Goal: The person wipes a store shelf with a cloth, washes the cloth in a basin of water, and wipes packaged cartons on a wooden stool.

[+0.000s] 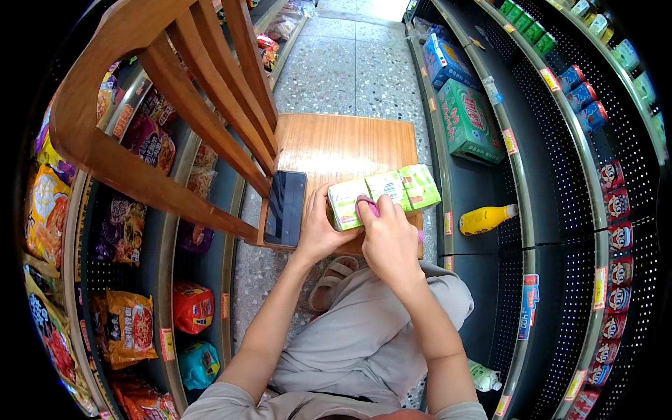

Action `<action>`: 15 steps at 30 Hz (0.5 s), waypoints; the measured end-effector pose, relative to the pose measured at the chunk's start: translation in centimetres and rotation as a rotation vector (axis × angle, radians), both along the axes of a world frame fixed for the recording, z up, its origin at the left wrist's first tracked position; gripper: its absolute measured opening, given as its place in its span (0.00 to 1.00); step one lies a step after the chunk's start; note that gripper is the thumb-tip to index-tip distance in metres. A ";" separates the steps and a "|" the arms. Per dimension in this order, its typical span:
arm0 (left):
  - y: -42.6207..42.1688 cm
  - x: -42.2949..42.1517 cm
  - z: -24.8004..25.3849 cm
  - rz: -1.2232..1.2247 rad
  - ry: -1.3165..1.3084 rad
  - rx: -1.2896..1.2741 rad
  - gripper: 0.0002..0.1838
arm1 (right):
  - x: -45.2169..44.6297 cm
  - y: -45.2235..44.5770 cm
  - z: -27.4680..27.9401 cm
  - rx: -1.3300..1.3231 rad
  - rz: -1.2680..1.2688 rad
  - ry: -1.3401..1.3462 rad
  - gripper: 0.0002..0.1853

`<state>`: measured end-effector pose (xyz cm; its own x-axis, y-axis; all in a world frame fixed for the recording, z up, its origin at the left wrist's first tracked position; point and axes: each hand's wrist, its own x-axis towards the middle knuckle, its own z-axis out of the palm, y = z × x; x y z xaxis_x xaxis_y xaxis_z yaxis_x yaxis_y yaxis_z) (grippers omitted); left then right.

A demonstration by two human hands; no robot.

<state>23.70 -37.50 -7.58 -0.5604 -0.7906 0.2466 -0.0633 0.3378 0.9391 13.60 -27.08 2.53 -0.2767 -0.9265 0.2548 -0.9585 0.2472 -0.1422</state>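
In the head view, the person's left hand (320, 229) grips one end of a row of light-green-and-white rectangular cartons (383, 183), over a glossy brown wooden chair seat (336, 143). The right hand (389, 241) pinches a crumpled pink cloth (365, 208) against them; their print is too small to read. Beside the left hand lies a black rectangular smartphone (285, 208). Right of the right hand, shelved, are a yellow bottle (483, 220) and a lettered green box (470, 122), its characters illegible.

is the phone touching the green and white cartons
Apart: the head view shows bare wooden seat and part of the left hand between the phone and the cartons.
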 end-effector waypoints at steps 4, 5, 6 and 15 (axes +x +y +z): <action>-0.1 0.1 -0.1 0.020 -0.036 -0.051 0.51 | -0.4 -1.6 0.1 0.021 -0.014 -0.016 0.19; -0.1 0.1 -0.1 0.025 -0.038 -0.069 0.51 | -0.7 -2.1 -0.1 0.021 -0.005 -0.011 0.19; -0.1 0.1 -0.1 0.027 -0.039 -0.069 0.51 | -0.9 -2.5 -0.2 0.022 0.004 -0.005 0.19; -0.2 -0.2 -1.1 -0.004 0.034 0.041 0.50 | -1.3 -4.4 -0.7 0.009 0.001 0.006 0.17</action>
<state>23.53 -37.69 -8.72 -0.5554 -0.7981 0.2336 -0.0293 0.2995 0.9536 12.26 -31.46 1.88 -0.2746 -0.9290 0.2482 -0.9594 0.2476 -0.1348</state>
